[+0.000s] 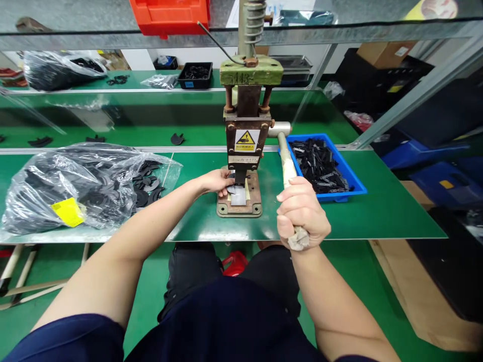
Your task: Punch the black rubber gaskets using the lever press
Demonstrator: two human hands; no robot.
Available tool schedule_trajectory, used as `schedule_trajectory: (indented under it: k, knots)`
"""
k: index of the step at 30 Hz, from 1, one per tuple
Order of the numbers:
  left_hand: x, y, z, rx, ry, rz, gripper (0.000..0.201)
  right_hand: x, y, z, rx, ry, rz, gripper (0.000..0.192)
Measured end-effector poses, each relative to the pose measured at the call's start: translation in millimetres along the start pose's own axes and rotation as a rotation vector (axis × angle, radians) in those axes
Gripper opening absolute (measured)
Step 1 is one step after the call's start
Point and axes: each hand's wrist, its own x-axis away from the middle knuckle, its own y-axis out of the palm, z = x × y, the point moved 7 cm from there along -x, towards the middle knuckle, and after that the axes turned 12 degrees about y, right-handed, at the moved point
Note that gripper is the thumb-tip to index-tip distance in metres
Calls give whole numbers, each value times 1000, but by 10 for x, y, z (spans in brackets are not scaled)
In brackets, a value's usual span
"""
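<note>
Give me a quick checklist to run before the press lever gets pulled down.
1. Right hand gripping the lever handle: ok.
2. Workpiece lying on the press base: ok.
3. Left hand clear of the ram: not ok, fingertips touch the piece beside it.
4. Piece squared under the ram: cannot tell.
5. Blue bin within reach on the right: ok.
6. Bag of black parts at hand on the left: ok.

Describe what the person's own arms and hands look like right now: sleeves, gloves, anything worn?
Both hands are bare: the left hand and the right hand show no gloves, rings or watch. The forearms are uncovered; short dark navy sleeves show only at the bottom edge. No markings visible.
</note>
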Motion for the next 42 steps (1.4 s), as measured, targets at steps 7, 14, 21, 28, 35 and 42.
schedule_trajectory:
  k: [7,14,21,28,35,42]
  knots:
    - [-5,37,2,-29,-106,-12,26,16,-5,15,-3,-24,19,25]
    - [263,129,-49,-7,68,196,38,-15,-17,-21,31,-10,1,23]
    - [1047,-347,-211,-308,401,236,26,-41,-36,63,51,-35,37,25]
    - [1633,-2013,-977,-1103,-60,473,47,-46,-9,37,45,-36,73,31]
    - [1515,-2269,-1215,-1299,-110,221,51,-39,4,34,52,-41,55,31]
    - [1322,-2188,-1154,-1330,-39,179,38,-52,-3,15,55,-35,22,25]
